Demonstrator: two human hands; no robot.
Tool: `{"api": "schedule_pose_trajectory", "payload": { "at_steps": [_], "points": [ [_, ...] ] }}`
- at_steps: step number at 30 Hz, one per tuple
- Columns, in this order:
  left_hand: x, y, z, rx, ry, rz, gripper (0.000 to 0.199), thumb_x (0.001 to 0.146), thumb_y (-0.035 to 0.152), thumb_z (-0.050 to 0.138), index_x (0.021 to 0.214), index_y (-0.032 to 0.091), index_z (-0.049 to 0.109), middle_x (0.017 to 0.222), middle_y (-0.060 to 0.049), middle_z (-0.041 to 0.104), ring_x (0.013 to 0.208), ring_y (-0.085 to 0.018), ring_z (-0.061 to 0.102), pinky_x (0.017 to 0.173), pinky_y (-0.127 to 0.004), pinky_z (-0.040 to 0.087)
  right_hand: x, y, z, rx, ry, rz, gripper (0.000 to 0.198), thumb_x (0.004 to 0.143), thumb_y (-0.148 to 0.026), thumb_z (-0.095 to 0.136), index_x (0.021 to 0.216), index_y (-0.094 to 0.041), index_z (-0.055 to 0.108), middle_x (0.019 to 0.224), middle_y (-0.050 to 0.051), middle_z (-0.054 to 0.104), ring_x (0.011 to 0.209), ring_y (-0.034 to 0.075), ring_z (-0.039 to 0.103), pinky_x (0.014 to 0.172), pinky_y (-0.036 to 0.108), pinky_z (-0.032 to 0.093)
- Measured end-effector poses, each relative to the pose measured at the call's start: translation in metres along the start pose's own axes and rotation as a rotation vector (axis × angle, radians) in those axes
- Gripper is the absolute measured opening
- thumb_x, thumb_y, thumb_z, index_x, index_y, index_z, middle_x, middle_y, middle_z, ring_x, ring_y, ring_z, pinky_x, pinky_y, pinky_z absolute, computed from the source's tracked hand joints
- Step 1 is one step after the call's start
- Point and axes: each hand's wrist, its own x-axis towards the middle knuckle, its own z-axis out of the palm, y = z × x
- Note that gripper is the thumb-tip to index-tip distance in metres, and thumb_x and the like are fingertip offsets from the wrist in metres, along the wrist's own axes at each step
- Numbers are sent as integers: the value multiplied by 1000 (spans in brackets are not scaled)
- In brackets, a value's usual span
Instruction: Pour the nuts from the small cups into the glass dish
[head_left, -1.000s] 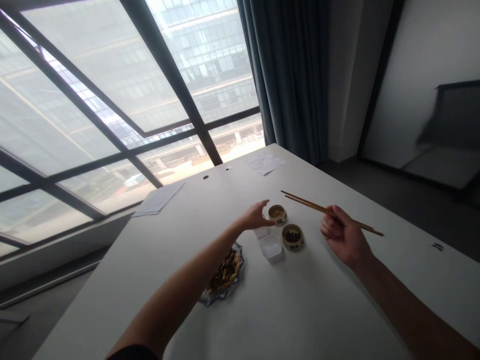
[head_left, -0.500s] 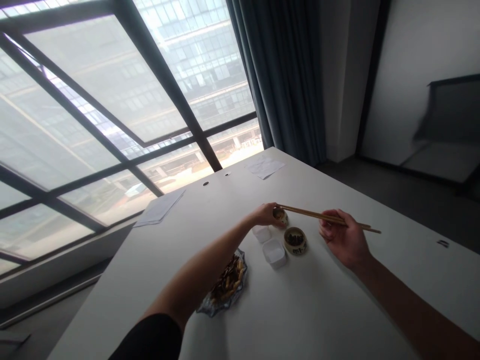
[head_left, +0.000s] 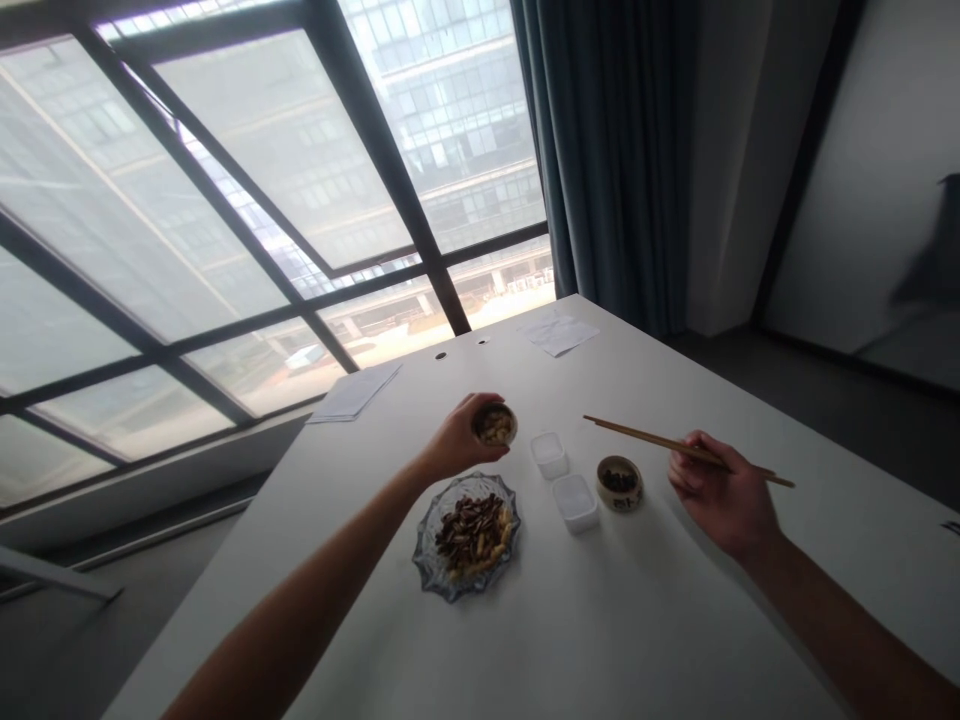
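A: What does the left hand [head_left: 452, 447] hold?
B: A small peanut cup [head_left: 495, 425], lifted above the glass dish [head_left: 466, 532] on the white tabletop [head_left: 600, 620].
A: And the right hand [head_left: 721, 497]?
B: It grips wooden chopsticks [head_left: 660, 440], near the seed cup [head_left: 620, 482].

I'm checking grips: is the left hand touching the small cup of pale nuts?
Touching. The head view shows the left hand wrapped around the small cup, lifted beyond the glass dish.

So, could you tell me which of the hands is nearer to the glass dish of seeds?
Left. The left hand hangs just above the dish, holding a small cup. The right hand is off to the dish's right, holding chopsticks.
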Motion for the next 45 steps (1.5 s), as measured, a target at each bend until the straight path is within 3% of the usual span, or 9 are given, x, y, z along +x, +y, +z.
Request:
{"api": "schedule_pose_trajectory", "payload": {
  "at_steps": [5, 9, 15, 21, 25, 28, 33, 40, 45],
  "points": [
    [-79, 2, -19, 289, -87, 8, 61, 76, 27, 74, 131, 26, 50, 125, -8, 61, 110, -27, 57, 95, -44, 50, -5, 2, 1, -17, -40, 48, 8, 82, -26, 69, 76, -20, 69, 64, 1, 58, 50, 9, 42, 48, 22, 42],
    [-111, -2, -19, 507, -217, 76, 43, 86, 14, 60, 126, 29, 57, 130, -9, 59, 110, -28, 54, 97, -46, 46, -8, 4, 4, -51, -54, 61, 9, 83, -27, 68, 76, -21, 68, 65, 1, 57, 50, 9, 41, 48, 22, 42],
    [-121, 1, -7, 692, -301, 125, 64, 82, 2, 54, 135, 37, 53, 143, -8, 54, 119, -30, 52, 99, -46, 43, -7, 6, 6, -75, -45, 44, 8, 82, -25, 67, 74, -22, 68, 63, 1, 56, 49, 10, 40, 46, 23, 40],
    [-112, 5, -7, 647, -219, 84, 63, 82, 4, 56, 133, 41, 56, 142, -7, 56, 120, -32, 53, 99, -48, 43, -7, 3, 8, -75, -54, 16, 8, 82, -25, 67, 74, -24, 68, 64, 1, 55, 49, 12, 40, 45, 27, 39],
    [-98, 7, -11, 469, -63, 17, 54, 82, 19, 66, 132, 35, 55, 136, -9, 56, 118, -32, 52, 97, -48, 47, -6, -2, 9, -48, -71, 8, 8, 83, -25, 66, 75, -23, 68, 64, 1, 57, 50, 12, 40, 46, 26, 39],
    [-79, 17, -9, 279, 46, -11, 63, 76, 31, 76, 134, 30, 50, 136, -9, 52, 122, -30, 52, 99, -45, 49, -6, -6, 11, -30, -74, -6, 7, 83, -25, 66, 76, -23, 68, 64, 1, 58, 49, 11, 41, 46, 27, 38],
    [-21, 36, 15, 3, 85, -30, 70, 75, 41, 80, 136, 27, 49, 133, -10, 56, 123, -28, 56, 103, -44, 48, -4, -12, 14, -7, -62, -48, 9, 82, -25, 67, 73, -22, 68, 62, 1, 56, 47, 11, 41, 44, 26, 38],
    [86, 36, 90, -221, -198, -91, 61, 77, 43, 81, 129, 19, 58, 115, -10, 70, 103, -24, 67, 90, -40, 56, 3, -14, 11, 19, -68, -92, 11, 81, -25, 67, 71, -22, 68, 62, 1, 58, 46, 11, 40, 43, 23, 39],
    [118, 28, 128, -203, -395, -108, 36, 94, 38, 63, 123, 17, 61, 119, -9, 65, 101, -23, 65, 87, -45, 57, 8, -18, 8, 24, -49, -138, 11, 80, -26, 68, 70, -22, 67, 61, 1, 58, 46, 11, 41, 43, 23, 38]
  ]
}}
